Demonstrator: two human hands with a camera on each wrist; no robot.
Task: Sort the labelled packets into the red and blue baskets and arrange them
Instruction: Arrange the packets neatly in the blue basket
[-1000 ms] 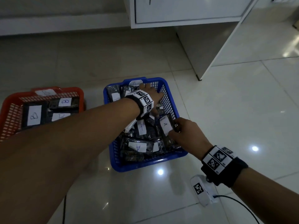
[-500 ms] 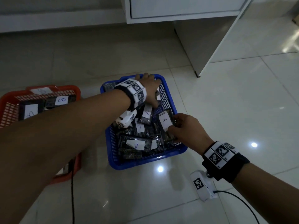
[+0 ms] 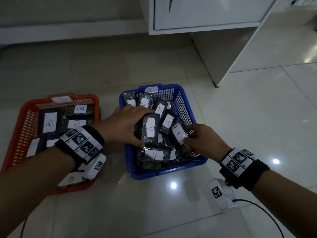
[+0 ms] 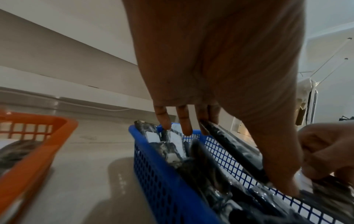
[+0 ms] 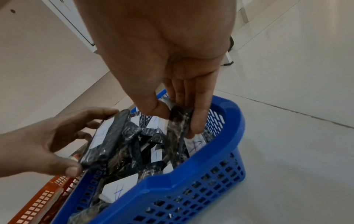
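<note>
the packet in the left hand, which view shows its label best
Head view: the packet faces the camera, its A label readable, left hand gripping it. The right wrist view shows it edge-on, label blurred. The left wrist view shows only its dark edge under the palm.

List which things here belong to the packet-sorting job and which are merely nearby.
Job: blue basket, red basket, A-labelled packets, B-labelled packets, left hand, right hand.

Nearby: white cabinet, floor cable.
</note>
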